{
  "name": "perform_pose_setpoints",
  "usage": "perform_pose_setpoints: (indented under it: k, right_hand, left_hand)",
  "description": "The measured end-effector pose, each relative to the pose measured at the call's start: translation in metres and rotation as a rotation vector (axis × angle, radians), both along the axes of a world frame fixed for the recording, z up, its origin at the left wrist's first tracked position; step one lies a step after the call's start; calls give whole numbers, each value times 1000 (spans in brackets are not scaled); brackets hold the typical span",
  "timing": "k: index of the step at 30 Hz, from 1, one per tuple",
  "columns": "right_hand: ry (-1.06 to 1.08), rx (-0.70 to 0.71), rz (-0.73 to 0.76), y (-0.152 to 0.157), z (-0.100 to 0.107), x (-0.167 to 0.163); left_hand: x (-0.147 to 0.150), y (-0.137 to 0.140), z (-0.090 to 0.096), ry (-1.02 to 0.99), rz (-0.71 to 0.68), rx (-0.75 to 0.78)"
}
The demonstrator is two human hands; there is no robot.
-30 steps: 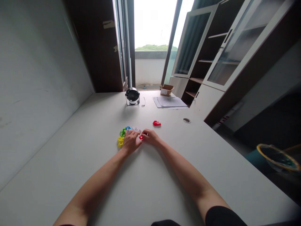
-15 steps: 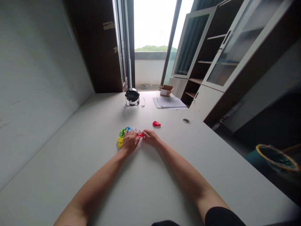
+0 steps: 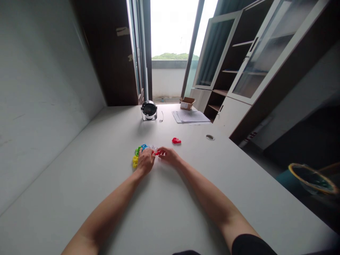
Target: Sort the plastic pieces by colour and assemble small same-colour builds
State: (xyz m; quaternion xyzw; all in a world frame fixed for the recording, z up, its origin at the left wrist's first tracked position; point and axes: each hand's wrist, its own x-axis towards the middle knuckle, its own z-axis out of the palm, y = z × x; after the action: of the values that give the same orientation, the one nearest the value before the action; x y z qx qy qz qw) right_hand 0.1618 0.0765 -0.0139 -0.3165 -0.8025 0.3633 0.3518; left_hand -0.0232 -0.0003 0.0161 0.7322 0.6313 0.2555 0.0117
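Observation:
In the middle of the desk, my left hand (image 3: 146, 160) bends over a curved row of small plastic building pieces. Its yellow (image 3: 135, 162), green (image 3: 137, 151), blue (image 3: 143, 146) and white (image 3: 152, 147) parts show around the fingers; the rest lies under the palm. A red plastic piece (image 3: 156, 153) sticks out at the right end, between the two hands. The left thumb and fingers close on its near end. My right hand (image 3: 167, 155) has its fingertips curled at the other end of it. Farther off lies another red piece (image 3: 176, 140), touched by neither hand.
A round black and silver device (image 3: 149, 110) stands at the back of the white desk (image 3: 159, 212), beside a short thin cord (image 3: 162, 117). Papers (image 3: 191, 116) and an open cardboard box (image 3: 187, 103) lie to its right. A cable hole (image 3: 210, 137) pierces the desk's right side.
My right hand has shifted slightly left, and its fingers look a little looser around the red piece. Less of that piece shows between my hands. My left hand stays over the row.

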Motion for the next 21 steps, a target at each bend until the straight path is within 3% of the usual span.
perform_pose_setpoints:
  k: [6, 21]
  right_hand:
    - [-30, 56, -37, -3, 2, -2]
    - [112, -100, -1, 4, -4, 4]
  left_hand:
    - [-1, 1, -1, -10, -5, -4]
    - [-1, 0, -2, 85, -56, -1]
